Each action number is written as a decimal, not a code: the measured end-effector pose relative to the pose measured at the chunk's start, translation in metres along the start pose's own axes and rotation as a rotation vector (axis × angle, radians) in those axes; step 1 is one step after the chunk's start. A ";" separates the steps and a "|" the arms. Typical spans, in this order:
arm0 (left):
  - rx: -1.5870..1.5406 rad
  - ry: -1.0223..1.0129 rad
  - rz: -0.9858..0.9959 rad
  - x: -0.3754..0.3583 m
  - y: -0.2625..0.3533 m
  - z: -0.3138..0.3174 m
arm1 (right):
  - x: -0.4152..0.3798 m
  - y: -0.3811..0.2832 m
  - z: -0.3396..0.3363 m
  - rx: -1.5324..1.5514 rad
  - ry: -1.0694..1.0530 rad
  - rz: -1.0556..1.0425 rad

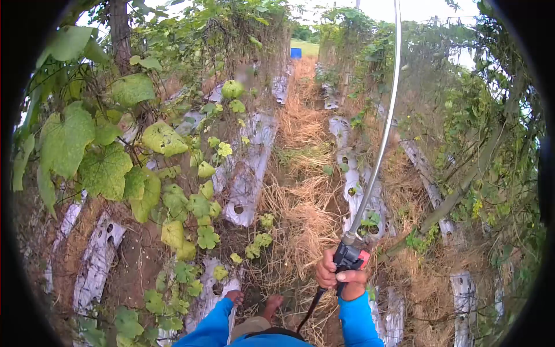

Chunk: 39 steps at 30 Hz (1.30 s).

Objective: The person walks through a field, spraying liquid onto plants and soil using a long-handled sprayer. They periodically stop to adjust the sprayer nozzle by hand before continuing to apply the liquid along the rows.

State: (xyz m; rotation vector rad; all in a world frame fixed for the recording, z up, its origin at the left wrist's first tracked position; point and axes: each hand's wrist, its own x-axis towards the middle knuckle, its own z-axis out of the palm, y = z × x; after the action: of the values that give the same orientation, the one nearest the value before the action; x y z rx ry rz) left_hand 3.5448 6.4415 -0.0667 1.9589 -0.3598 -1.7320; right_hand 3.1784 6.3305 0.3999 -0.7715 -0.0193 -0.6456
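My right hand [328, 273] is wrapped round the black and red handle [348, 255] of a spray wand, with the thumb lying along its near side. From the handle a long metal tube [386, 124] rises, curving slightly, past the top of the view. A dark hose [311, 310] runs from the grip down towards my body. My left hand [235, 297] is low, beyond its blue sleeve, close to grey plastic mulch [209, 298]; its fingers are too small and foreshortened to read. Large yellow-green vine leaves [107, 168] hang to the left.
A straw-covered path [303, 202] runs ahead between rows of trellised vines. Mulch strips with holes [245, 179] line both sides. A slanting wooden pole [462, 188] stands at right, a post [120, 37] at left. A blue object [296, 53] is far off. My bare foot [273, 303] shows below.
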 end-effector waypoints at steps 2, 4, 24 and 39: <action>-0.068 -0.085 -0.052 -0.037 -0.034 -0.009 | -0.034 0.020 0.021 -0.072 0.153 -0.037; -0.124 -0.038 -0.037 -0.059 -0.085 -0.020 | -0.054 0.031 0.038 -0.045 0.132 -0.019; 0.155 -0.016 0.085 -0.195 -0.331 -0.025 | -0.257 0.191 0.219 0.095 -0.047 0.125; 0.203 0.022 -0.194 -0.408 -0.653 -0.050 | -0.317 0.111 0.490 -0.164 -0.418 0.220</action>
State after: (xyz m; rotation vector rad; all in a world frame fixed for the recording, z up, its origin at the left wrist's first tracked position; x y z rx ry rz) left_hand 3.4472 7.2067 -0.0603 2.2192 -0.3599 -1.8543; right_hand 3.0878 6.8800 0.6073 -1.0411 -0.2630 -0.2704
